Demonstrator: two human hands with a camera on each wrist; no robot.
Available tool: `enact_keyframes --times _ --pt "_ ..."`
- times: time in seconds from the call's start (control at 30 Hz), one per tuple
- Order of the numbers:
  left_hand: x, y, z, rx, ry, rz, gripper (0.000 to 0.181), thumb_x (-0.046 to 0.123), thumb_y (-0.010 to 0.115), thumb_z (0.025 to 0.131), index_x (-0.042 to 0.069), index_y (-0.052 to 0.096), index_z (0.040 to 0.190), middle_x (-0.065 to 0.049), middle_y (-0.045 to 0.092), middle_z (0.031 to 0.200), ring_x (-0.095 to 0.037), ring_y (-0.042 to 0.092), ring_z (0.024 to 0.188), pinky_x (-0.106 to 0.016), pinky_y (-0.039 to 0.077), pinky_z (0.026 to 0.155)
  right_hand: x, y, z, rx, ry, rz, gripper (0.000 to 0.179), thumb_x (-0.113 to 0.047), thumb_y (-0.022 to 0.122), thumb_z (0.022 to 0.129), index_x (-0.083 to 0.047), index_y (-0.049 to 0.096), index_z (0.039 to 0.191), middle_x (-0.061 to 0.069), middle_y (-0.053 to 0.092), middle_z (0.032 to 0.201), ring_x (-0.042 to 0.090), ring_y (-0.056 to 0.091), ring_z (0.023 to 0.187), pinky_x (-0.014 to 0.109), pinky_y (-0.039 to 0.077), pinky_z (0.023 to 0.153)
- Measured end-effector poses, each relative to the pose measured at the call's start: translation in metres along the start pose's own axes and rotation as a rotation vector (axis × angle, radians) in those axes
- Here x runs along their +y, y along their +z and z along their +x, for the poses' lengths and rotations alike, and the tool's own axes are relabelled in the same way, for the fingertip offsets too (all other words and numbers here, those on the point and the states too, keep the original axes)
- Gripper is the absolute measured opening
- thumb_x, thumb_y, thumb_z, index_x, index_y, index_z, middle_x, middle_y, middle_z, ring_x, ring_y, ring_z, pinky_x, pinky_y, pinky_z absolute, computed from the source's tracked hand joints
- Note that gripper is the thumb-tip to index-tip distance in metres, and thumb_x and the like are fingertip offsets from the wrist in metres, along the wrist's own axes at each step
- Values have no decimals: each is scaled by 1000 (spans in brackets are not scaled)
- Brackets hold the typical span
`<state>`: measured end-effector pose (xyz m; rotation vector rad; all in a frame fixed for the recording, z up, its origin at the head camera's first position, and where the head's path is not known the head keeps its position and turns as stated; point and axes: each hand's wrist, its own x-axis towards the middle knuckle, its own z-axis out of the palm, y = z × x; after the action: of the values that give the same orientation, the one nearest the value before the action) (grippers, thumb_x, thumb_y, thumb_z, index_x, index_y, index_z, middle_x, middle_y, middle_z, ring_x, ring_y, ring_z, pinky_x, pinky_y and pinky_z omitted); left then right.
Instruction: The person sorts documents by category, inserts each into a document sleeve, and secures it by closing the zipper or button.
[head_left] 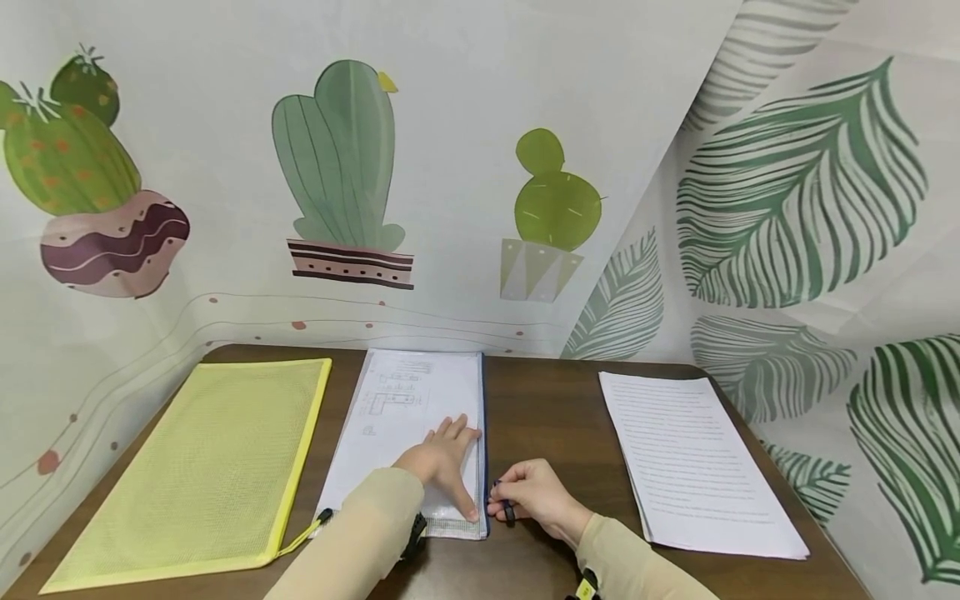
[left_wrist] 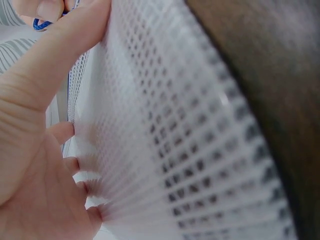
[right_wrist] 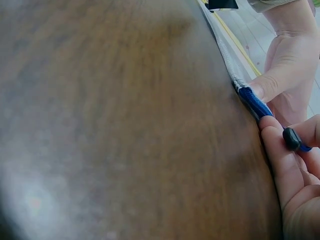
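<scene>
A clear mesh zipper pouch (head_left: 450,528) lies in the middle of the table with white sheets inside, the top one bearing a line drawing. Its blue zipper (head_left: 484,417) runs along the right edge. My left hand (head_left: 444,463) presses flat on the pouch with fingers spread and thumb near the lower right corner. In the left wrist view, the mesh (left_wrist: 165,125) shows beside that hand. My right hand (head_left: 542,498) pinches the zipper pull, a blue cord with a black end (right_wrist: 291,139), at the lower end of the zipper. The slider is hidden by the fingers.
A yellow mesh zipper pouch (head_left: 202,467) lies to the left, its yellow cord pull (head_left: 303,533) reaching toward the clear pouch. On the right lies a stack of printed sheets (head_left: 697,467). Behind the brown table (head_left: 555,417) hangs a patterned cloth (head_left: 450,167).
</scene>
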<state>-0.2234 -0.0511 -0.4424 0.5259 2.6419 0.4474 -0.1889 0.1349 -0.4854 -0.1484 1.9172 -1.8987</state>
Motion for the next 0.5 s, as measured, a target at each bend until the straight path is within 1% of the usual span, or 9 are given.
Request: enact_keyframes --times 0.5 --pt "-1 -1 0 9 4 1 122 49 91 46 16 29 146 -13 12 159 -34 9 146 -49 15 117 0 0 4 12 9 3 20 3 62 76 18 57 89 8 67 68 13 67 61 27 57 59"
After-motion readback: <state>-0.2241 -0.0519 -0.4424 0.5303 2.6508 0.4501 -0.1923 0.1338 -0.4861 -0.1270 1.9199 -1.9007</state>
